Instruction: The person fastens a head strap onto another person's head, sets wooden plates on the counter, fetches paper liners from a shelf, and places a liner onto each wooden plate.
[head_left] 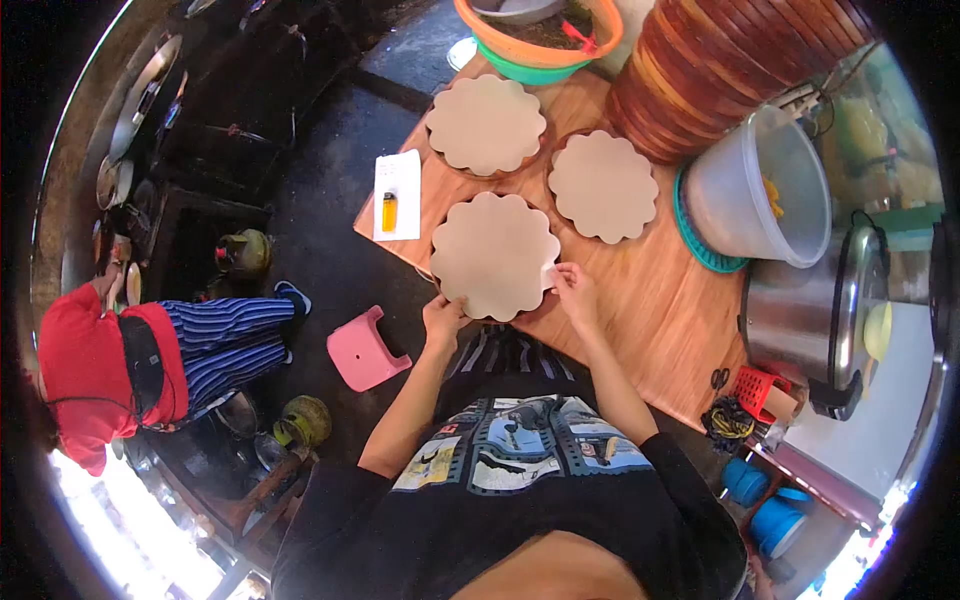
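Note:
A tan sheet with a scalloped edge (493,255), like a plate liner of paper or card, lies at the front edge of the wooden table (650,310), partly over it. My left hand (444,318) pinches its lower left rim. At its right rim, my right hand (575,292) has thumb and fingers closed on the edge, where a small whitish patch (548,276) shows; I cannot tell whether that is a turned-up part or a separate piece. Behind it lie two similar scalloped sheets, one at back left (486,124) and one at right (603,186), with brown rims beneath.
A yellow lighter (389,212) rests on white paper (410,180). At the back stand an orange basin (530,38) and stacked brown plates (710,75); a clear bucket (740,185) is at right. A pink stool (366,350) and a person in red (100,360) are left.

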